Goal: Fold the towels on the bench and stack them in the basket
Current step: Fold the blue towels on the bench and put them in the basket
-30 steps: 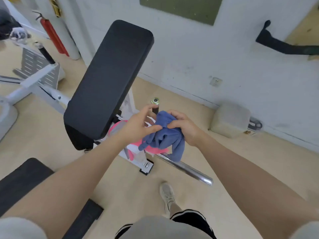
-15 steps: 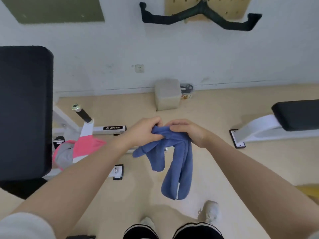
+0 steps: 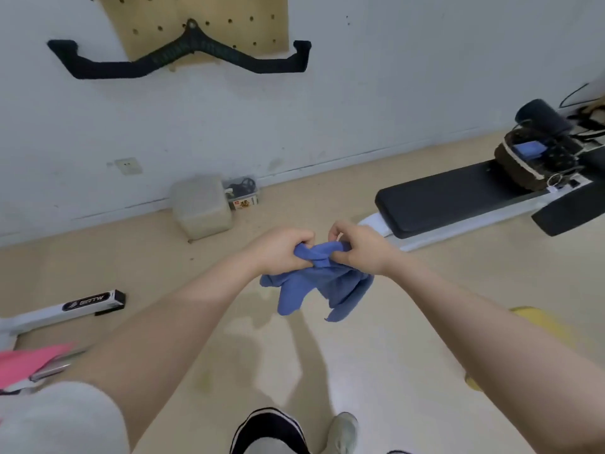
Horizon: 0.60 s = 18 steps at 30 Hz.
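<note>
1. While both arms reach out over the floor (image 3: 376, 371), the left hand (image 3: 278, 253) and the right hand (image 3: 360, 249) hold one blue towel (image 3: 320, 283) between them in the air.
2. Left grip: fingers curled tight around a bunched edge of the towel.
3. Right grip: thumb and curled fingers pinching the towel's upper edge, just beside the left hand.
4. Below the hands the towel hangs crumpled in several loose folds, clear of the floor.
5. To the right stands the black padded worktop (image 3: 451, 198) on a white frame, well apart from the hands.
6. At its far end sits a dark woven basket (image 3: 520, 168) with something blue (image 3: 527, 149) inside; whether it is a folded towel cannot be told.
7. Against the white wall rest a pale block (image 3: 201, 206) and a small clear box (image 3: 244, 191).
8. On the wall a pegboard (image 3: 196, 18) carries a black pull bar (image 3: 183, 57).
9. At the lower left edge shows a strip of pink cloth (image 3: 29, 358).
</note>
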Each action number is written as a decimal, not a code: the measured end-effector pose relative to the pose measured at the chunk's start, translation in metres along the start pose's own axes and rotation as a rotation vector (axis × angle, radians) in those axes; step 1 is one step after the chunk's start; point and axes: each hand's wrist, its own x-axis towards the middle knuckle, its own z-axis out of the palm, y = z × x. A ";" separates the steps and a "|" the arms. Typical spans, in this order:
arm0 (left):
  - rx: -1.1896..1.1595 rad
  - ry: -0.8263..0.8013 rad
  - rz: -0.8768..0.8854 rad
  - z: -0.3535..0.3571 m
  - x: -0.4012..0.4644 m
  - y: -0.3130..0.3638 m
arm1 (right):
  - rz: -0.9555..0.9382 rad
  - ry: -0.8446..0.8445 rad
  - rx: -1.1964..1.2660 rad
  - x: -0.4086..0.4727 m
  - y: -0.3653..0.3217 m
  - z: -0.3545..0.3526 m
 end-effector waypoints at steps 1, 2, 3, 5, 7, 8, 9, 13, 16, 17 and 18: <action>-0.031 -0.021 -0.005 0.005 0.021 0.014 | -0.003 0.062 -0.014 -0.002 0.017 -0.016; -0.072 -0.039 -0.009 0.009 0.042 0.027 | 0.000 0.107 -0.015 -0.003 0.034 -0.031; -0.121 -0.050 -0.008 0.011 0.062 0.039 | 0.011 0.140 -0.001 -0.004 0.050 -0.045; -0.216 -0.058 0.006 0.014 0.102 0.059 | 0.047 0.211 0.062 -0.007 0.082 -0.074; -0.314 -0.071 0.016 0.016 0.142 0.076 | 0.084 0.270 0.096 -0.005 0.115 -0.101; -0.364 -0.077 0.020 0.018 0.161 0.083 | 0.099 0.279 0.092 -0.003 0.131 -0.113; -0.405 -0.083 0.021 0.019 0.180 0.090 | 0.111 0.272 0.089 0.001 0.146 -0.125; -0.541 -0.131 0.006 0.025 0.271 0.111 | 0.156 0.236 0.180 0.033 0.206 -0.178; -0.603 -0.124 -0.023 0.014 0.339 0.128 | 0.177 0.251 0.396 0.063 0.239 -0.223; -0.630 -0.122 -0.032 0.007 0.360 0.134 | 0.174 0.250 0.430 0.072 0.244 -0.240; -0.648 -0.132 -0.040 0.001 0.381 0.138 | 0.167 0.238 0.418 0.080 0.248 -0.256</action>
